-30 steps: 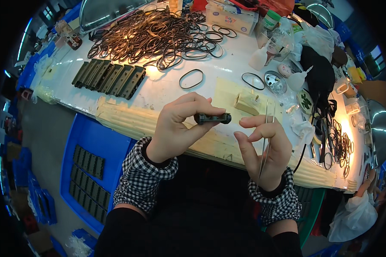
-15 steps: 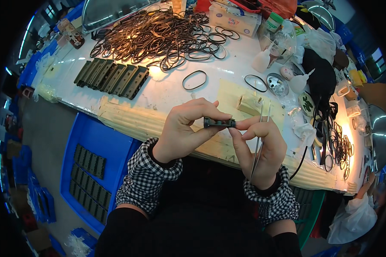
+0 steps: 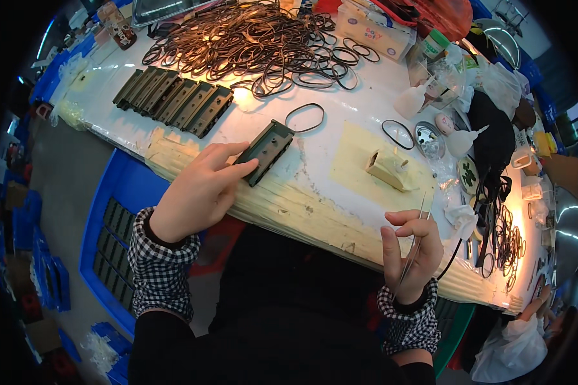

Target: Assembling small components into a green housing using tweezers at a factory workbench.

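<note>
A dark green, hollow oblong plastic part point(image 3: 271, 149) lies slantwise near the table's front edge, its open side up with small pegs inside. My left hand point(image 3: 196, 189) reaches to its near end, with stretched, parted fingers resting on its side and rim; the thumb is mostly hidden. To the right, just off the table edge, my right hand point(image 3: 420, 253) holds metal tweezers point(image 3: 424, 218) pointing upward, with thumb and forefinger apart. Between the hands and farther back stands a pale yellow block point(image 3: 386, 172) with a small peg on top.
Several similar green parts point(image 3: 173, 101) stand in a row at the left. Behind lies a heap of dark loops point(image 3: 250, 42); single loops point(image 3: 305, 117) lie nearer. White squeeze bottles point(image 3: 414, 97) and a round metal dish point(image 3: 428, 138) are at the right. A blue bin point(image 3: 95, 256) sits below left.
The green part has gone from between both hands to the table on the left, turned open side up. My right hand has moved down and right, still with the tweezers.
</note>
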The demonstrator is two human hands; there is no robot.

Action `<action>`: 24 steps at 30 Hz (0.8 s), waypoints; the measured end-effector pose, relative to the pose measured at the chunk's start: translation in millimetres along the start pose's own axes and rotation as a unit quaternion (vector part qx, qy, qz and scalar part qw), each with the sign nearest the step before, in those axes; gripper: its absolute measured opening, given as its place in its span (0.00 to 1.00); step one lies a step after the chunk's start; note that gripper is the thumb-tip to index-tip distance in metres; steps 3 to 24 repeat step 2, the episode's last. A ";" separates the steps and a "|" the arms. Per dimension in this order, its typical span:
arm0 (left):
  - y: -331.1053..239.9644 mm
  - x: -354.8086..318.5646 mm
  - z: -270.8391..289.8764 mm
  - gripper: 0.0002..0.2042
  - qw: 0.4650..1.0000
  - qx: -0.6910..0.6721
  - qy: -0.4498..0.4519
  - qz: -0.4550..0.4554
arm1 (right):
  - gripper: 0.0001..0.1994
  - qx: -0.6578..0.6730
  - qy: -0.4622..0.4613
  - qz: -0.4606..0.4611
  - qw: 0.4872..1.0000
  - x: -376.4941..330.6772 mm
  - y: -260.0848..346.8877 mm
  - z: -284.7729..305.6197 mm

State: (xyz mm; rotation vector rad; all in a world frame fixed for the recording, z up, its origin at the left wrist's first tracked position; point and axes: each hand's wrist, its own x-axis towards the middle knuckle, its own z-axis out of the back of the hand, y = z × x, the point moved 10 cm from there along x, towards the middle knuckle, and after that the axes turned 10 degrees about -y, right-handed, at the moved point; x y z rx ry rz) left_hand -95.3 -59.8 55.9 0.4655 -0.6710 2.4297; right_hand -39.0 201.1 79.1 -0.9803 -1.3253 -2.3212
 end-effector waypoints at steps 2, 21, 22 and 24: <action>5.7 -2.1 1.3 0.25 0.998 -0.023 0.021 0.054 | 0.11 -0.006 0.004 0.000 1.000 -0.4 -4.9 -2.0; 5.7 -2.1 1.3 0.25 0.998 -0.023 0.021 0.054 | 0.11 -0.006 0.004 0.000 1.000 -0.4 -4.9 -2.0; 5.7 -2.1 1.3 0.25 0.998 -0.023 0.021 0.054 | 0.11 -0.006 0.004 0.000 1.000 -0.4 -4.9 -2.0; 5.7 -2.1 1.3 0.25 0.998 -0.023 0.021 0.054 | 0.11 -0.006 0.004 0.000 1.000 -0.4 -4.9 -2.0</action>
